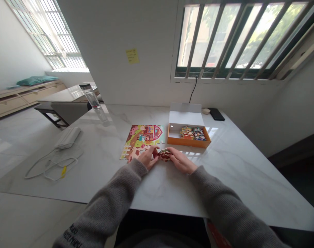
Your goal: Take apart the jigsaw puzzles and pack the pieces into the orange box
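From my end, through the head view, I have both hands meeting on one thing: a small cluster of puzzle pieces (164, 155), squeezed between them. The left hand (148, 157) has its fingers bent round the near left side of that cluster; the right hand (181, 161) closes on it from the other side, fingers pressed together along its right end. I can't tell whether the cluster is lifted or rests on the white table (169, 187) under my fingers.

Just beyond the left fingers, and partly under that hand, lies the partly joined puzzle (143, 136) — a farm scene with a red barn at its far right corner, its near edge hidden from me by the hand. Past the right fingertips, a little farther off, sits the open orange box (189, 140), its white lid (185, 118) folded back; loose pieces (193, 133) fill its right part, the left part showing bare white. Beyond the box, to the right of my fingers, a black phone (217, 114) lies by a small pale object (206, 111). Well apart on the left fingers' side I see a white device (68, 137) with a looped cable (50, 176) — and, farther out, an upright clear bottle (92, 98).
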`<state>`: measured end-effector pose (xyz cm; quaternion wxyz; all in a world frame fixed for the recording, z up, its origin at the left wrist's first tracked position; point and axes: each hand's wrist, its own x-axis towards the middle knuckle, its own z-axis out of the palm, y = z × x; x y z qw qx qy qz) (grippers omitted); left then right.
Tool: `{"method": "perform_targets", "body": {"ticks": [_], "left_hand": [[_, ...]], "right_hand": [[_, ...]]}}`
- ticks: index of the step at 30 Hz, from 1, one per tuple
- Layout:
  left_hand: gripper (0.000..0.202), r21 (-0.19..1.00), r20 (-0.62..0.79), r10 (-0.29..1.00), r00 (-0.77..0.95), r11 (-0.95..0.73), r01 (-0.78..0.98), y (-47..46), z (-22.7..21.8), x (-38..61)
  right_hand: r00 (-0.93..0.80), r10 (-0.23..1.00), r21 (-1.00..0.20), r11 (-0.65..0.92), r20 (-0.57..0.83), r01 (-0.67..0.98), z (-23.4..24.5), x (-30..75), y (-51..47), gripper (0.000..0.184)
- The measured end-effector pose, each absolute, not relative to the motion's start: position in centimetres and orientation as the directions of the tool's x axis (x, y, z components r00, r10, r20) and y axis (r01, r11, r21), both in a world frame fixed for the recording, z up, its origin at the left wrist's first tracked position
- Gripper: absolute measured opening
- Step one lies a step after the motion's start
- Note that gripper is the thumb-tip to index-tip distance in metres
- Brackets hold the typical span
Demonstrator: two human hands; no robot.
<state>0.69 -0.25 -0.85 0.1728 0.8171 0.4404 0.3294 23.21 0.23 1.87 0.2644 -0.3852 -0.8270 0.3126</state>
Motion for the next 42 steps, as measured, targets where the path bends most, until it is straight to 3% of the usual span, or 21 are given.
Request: {"method": "perform_targets", "body": {"ticks": [4, 13, 22, 26, 28, 32, 37, 42], "left_hand": [[0.005, 0.597, 0.391, 0.845, 0.365, -0.535, 0.598, -0.4, -0.6, 1.1], [0.010, 0.549, 0.423, 0.781, 0.460, -0.625, 0.555, -0.4, 0.3, 1.4], [0.009, 0.530, 0.440, 0.772, 0.459, -0.635, 0.562, -0.8, 1.0, 0.9], [0.008, 0.497, 0.494, 0.806, 0.326, -0.569, 0.654, 0.5, 0.8, -1.5], [0.016, 0.429, 0.505, 0.814, 0.288, -0.526, 0.734, 1.5, 0.3, -3.2], [0.028, 0.290, 0.333, 0.853, 0.401, -0.497, 0.818, 3.5, -0.7, -5.9], [0.026, 0.155, 0.225, 0.778, 0.586, -0.622, 0.767, 5.7, -0.1, -6.9], [0.023, -0.091, 0.074, 0.701, 0.709, -0.703, 0.705, 6.9, 1.0, -6.4]], "right_hand": [[-0.601, 0.770, -0.718, 0.542, 0.216, 0.437, 2.0, 23.2, 0.0, 0.034], [-0.572, 0.773, -0.682, 0.576, 0.274, 0.451, 1.0, 22.0, -0.3, 0.042], [-0.571, 0.772, -0.553, 0.615, 0.279, 0.562, 0.7, 21.4, -0.5, 0.021], [-0.569, 0.781, -0.559, 0.601, 0.257, 0.572, 1.1, 21.7, -0.6, 0.016], [-0.570, 0.784, -0.566, 0.593, 0.245, 0.573, 1.4, 21.8, -0.6, 0.015], [-0.568, 0.790, -0.566, 0.584, 0.230, 0.582, 1.6, 21.9, -0.7, 0.015], [-0.579, 0.786, -0.558, 0.588, 0.219, 0.586, 1.5, 22.0, -0.5, 0.018], [-0.584, 0.778, -0.565, 0.596, 0.231, 0.570, 1.3, 22.2, -0.4, 0.016]]}}
